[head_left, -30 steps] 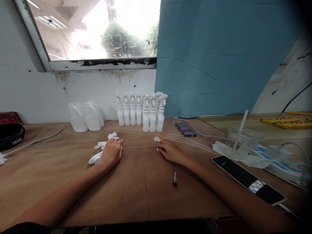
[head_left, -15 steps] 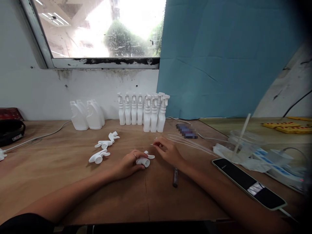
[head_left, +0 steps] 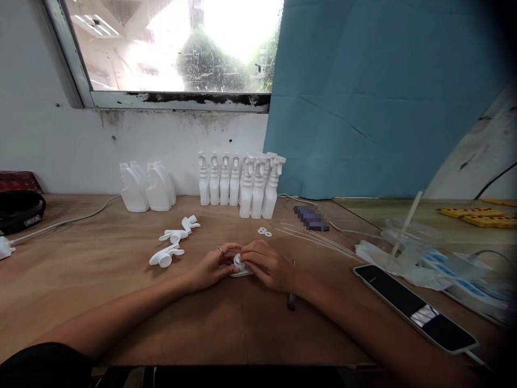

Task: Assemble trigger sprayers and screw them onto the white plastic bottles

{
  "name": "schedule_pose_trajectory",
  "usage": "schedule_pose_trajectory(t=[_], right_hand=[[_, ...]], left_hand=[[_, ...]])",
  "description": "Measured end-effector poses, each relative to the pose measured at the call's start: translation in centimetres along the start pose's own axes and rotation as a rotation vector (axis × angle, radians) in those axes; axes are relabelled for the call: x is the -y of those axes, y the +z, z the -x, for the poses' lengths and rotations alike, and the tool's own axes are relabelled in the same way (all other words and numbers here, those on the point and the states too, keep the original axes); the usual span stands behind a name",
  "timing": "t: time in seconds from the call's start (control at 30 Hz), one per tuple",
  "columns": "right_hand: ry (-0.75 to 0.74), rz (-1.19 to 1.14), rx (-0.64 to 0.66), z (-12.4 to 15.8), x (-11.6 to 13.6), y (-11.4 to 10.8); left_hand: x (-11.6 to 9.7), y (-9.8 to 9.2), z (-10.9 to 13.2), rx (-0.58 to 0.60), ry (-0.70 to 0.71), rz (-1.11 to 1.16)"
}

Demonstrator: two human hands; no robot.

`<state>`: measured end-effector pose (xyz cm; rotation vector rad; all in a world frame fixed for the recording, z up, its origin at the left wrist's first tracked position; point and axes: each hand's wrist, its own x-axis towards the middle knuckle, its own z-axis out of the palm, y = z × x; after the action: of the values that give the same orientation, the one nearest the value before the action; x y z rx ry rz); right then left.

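My left hand is closed around a white trigger spray head, which rests on the table with its round collar turned up. The fingers of my right hand are pinched together over the collar; whatever lies between their tips is hidden. Just beyond the hands lie a few small white ring washers. More trigger spray heads are scattered to the left of my left hand. Beneath my right wrist a dark, slim stick-shaped tool is partly covered.
White spray bottles with trigger heads stand by the wall, and white jugs stand to their left. Thin clear tubes lie right of the washers. A phone, a power strip and a plastic cup occupy the right side.
My right hand has moved left and nearer, from the washers to the spray head. The spray head has been turned so its collar faces up. The washers are now uncovered.
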<state>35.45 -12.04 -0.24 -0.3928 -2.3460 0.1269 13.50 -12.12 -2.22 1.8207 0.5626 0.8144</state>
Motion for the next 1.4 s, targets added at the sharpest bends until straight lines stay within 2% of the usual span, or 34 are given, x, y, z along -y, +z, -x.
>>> schedule_pose_trajectory(t=[0.1,0.23,0.37,0.53,0.63,0.83,0.97,1.07,1.17,1.27,1.4], right_hand=[[0.022,-0.089,0.031,0.0,0.0,-0.2],[0.008,-0.146,0.081,0.1,0.2,-0.6],[0.063,-0.076,0.124,0.2,0.3,-0.5],[0.123,-0.008,0.148,0.7,-0.2,0.3],[0.116,-0.009,0.118,0.8,-0.6,0.7],[0.061,-0.029,0.1,0.5,-0.4,0.5],[0.085,-0.057,0.137,0.6,-0.6,-0.2],[0.203,-0.045,0.124,0.9,-1.8,-1.3],[0.355,0.162,0.098,1.4,-4.0,-3.4],[0.487,0.453,0.238,2.1,-6.5,-6.1],[0.888,0.717,0.397,3.7,-8.8,-8.9]], left_hand=[[0.0,0.1,0.1,-0.01,0.012,-0.018],[-0.3,0.1,0.5,-0.037,0.021,-0.214],[-0.7,-0.2,0.9,-0.03,0.0,-0.464],[-0.5,-0.8,0.7,0.05,0.224,-0.784],[-0.3,-0.9,0.6,0.058,0.291,-0.826],[-0.4,-0.8,0.5,0.041,0.333,-0.841],[-0.4,-0.5,0.6,0.018,0.279,-0.86],[-0.4,-0.4,0.7,-0.064,0.146,-0.845],[-0.4,-0.3,0.7,-0.109,0.052,-0.821],[-0.3,-0.3,0.6,-0.102,0.083,-0.806],[-0.2,-0.3,0.6,-0.096,0.135,-0.795]])
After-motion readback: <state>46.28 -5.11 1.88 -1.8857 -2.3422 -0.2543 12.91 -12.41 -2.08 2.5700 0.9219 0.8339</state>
